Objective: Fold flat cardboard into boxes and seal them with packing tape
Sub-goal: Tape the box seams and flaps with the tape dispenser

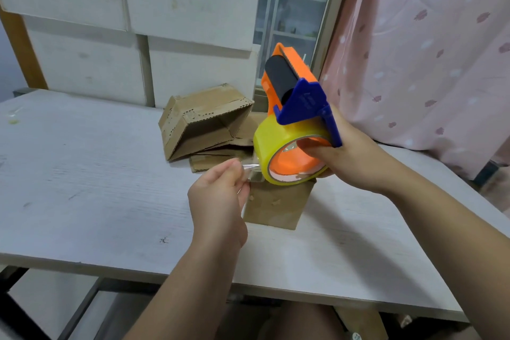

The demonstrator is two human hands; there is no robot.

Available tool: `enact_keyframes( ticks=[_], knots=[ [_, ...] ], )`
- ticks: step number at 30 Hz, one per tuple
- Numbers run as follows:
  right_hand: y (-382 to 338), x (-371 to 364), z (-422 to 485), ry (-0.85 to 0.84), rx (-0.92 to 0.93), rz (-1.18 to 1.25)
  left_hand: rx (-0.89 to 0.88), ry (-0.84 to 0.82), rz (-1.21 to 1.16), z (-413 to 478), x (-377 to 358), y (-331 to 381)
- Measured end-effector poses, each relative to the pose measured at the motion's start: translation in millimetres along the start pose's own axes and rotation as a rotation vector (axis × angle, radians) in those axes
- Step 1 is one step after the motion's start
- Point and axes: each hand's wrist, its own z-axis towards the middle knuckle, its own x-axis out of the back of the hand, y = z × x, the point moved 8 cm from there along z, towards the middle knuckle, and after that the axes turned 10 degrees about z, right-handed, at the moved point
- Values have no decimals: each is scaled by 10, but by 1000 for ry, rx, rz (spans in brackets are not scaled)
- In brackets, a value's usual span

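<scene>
On the table (82, 174) a heap of cardboard (204, 124) lies at the back, not yet made into boxes. Nearer stands one folded box (276, 207), just under the tape dispenser (292, 107). The right hand (350, 157) has its grip around the dispenser, and the left hand (218, 201) pinches the loose tape end (252, 171). I judge that sealing is only beginning.
</scene>
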Motion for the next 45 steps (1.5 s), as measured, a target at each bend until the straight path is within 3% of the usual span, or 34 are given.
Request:
enact_keyframes(
  ticks=[26,34,36,40,42,45],
  knots=[
    [92,-12,35,-31,1,196,-42,23,248,-10,28,-46],
    [93,-12,39,-4,-39,209,66,-39,335,59,-19,-190],
    [95,-13,38,-1,-46,213,-42,-23,453,98,34,-171],
    [91,-19,38,-3,-55,206,-684,-21,707,-171,-34,142],
    [94,-19,40,-5,-60,198,-777,-101,752,-294,-148,94],
    [103,-16,41,4,-69,197,-831,-67,794,-333,-166,21]
  ],
)
